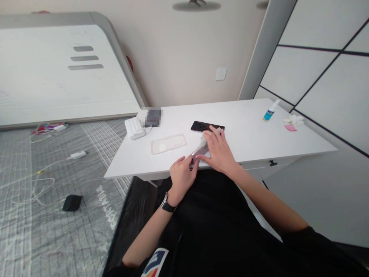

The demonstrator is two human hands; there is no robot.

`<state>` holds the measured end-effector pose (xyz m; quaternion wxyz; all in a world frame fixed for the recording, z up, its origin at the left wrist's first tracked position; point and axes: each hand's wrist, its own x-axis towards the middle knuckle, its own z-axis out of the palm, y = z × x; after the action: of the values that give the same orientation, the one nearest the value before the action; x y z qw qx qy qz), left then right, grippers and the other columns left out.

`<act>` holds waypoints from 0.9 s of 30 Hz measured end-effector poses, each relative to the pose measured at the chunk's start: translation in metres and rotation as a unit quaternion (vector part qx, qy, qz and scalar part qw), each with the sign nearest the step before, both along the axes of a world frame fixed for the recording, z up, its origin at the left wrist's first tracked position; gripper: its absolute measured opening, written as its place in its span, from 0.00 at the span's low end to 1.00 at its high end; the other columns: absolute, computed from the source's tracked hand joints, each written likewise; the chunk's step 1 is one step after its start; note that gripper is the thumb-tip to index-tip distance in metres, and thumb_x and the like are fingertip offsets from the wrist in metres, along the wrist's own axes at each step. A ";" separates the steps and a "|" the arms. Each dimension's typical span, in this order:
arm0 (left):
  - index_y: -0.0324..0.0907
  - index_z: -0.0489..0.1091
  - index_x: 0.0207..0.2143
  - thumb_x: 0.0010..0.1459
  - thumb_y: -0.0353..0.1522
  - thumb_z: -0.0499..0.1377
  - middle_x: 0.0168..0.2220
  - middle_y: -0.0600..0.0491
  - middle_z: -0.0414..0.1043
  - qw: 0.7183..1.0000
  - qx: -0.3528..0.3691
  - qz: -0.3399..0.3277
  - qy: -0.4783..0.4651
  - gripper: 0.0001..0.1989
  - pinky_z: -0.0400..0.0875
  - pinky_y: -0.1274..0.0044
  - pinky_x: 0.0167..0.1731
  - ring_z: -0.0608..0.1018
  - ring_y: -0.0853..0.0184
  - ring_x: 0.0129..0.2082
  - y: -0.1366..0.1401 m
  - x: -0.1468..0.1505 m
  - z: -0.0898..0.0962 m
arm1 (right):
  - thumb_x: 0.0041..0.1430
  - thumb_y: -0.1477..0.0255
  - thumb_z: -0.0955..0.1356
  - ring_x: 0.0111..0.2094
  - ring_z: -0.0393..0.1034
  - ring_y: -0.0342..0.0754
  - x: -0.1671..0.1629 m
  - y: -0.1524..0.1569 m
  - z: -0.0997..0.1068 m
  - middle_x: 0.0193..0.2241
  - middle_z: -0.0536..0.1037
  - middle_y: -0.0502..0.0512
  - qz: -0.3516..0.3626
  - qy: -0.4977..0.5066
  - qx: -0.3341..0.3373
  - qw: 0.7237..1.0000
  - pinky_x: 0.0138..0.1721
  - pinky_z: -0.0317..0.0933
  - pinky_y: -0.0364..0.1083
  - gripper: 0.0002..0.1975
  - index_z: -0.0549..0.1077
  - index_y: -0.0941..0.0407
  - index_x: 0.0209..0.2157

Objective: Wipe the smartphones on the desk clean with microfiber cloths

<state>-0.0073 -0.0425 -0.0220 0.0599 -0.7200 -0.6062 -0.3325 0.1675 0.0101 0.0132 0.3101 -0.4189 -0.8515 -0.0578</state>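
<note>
The left forearm point(145, 239) angles forward and inward; the left hand point(182, 176) has its fingers curled, thumb and forefinger drawn into a pinch. The right forearm point(268, 198) slants in opposite; the right hand point(220, 154) arches close by — back uppermost, fingers forward, thumb sideways toward the left.

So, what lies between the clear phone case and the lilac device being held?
In the head view, a bare strip of white tabletop shows between the clear phone case and the lilac device, with the left hand on its near side.

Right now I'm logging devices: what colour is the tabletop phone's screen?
The screen is black; see the head view.
</note>
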 end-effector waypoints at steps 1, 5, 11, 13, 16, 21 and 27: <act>0.43 0.75 0.30 0.66 0.39 0.59 0.26 0.51 0.77 1.000 -0.007 0.003 0.001 0.13 0.70 0.75 0.35 0.80 0.62 0.30 0.001 0.000 -0.001 | 0.66 0.40 0.56 0.72 0.47 0.66 -0.006 -0.007 0.000 0.64 0.67 0.71 0.031 -0.005 0.001 0.999 0.71 0.37 0.69 0.44 0.61 0.64 0.63; 0.43 0.75 0.29 0.63 0.39 0.61 0.27 0.50 0.77 1.000 -0.022 0.011 0.011 0.12 0.70 0.75 0.33 0.80 0.61 0.30 0.002 -0.001 -0.003 | 0.67 0.42 0.57 0.71 0.49 0.61 -0.014 -0.019 0.000 0.65 0.66 0.68 0.099 -0.021 0.000 0.995 0.73 0.35 0.65 0.42 0.58 0.62 0.66; 0.44 0.77 0.34 0.67 0.39 0.58 0.27 0.51 0.78 1.000 -0.002 -0.005 -0.005 0.12 0.71 0.75 0.37 0.81 0.62 0.32 -0.001 0.002 0.001 | 0.68 0.42 0.54 0.70 0.51 0.68 0.011 0.008 0.001 0.63 0.68 0.71 -0.040 0.020 -0.010 0.999 0.70 0.39 0.72 0.41 0.63 0.63 0.62; 0.43 0.76 0.31 0.66 0.39 0.59 0.26 0.50 0.77 1.000 -0.011 0.002 -0.007 0.12 0.71 0.75 0.36 0.81 0.61 0.32 0.001 0.001 0.000 | 0.66 0.40 0.56 0.71 0.48 0.67 0.001 -0.005 0.001 0.64 0.67 0.71 0.001 0.006 -0.006 1.000 0.71 0.37 0.71 0.43 0.62 0.63 0.63; 0.43 0.76 0.32 0.60 0.36 0.63 0.29 0.49 0.78 0.999 -0.027 0.019 0.001 0.07 0.69 0.74 0.33 0.81 0.60 0.32 0.003 -0.001 -0.003 | 0.65 0.40 0.58 0.73 0.45 0.63 -0.018 -0.027 0.002 0.66 0.65 0.69 0.093 -0.037 -0.003 0.995 0.73 0.35 0.67 0.44 0.58 0.62 0.66; 0.43 0.76 0.32 0.65 0.38 0.59 0.28 0.49 0.77 1.000 -0.022 0.007 0.006 0.11 0.69 0.74 0.33 0.80 0.61 0.31 0.000 0.000 0.000 | 0.70 0.45 0.55 0.71 0.50 0.62 -0.001 -0.001 -0.001 0.67 0.64 0.68 0.025 -0.014 -0.007 1.000 0.72 0.34 0.69 0.40 0.57 0.62 0.67; 0.43 0.75 0.29 0.65 0.38 0.59 0.25 0.51 0.75 1.000 0.000 -0.003 -0.004 0.13 0.69 0.75 0.33 0.78 0.63 0.28 0.000 0.000 0.001 | 0.65 0.40 0.56 0.73 0.44 0.66 -0.003 -0.007 0.000 0.67 0.63 0.70 0.031 -0.012 -0.007 0.999 0.72 0.36 0.69 0.46 0.59 0.65 0.66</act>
<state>-0.0068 -0.0428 -0.0211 0.0568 -0.7206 -0.6040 -0.3357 0.1641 0.0032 0.0136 0.2982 -0.3937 -0.8683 -0.0471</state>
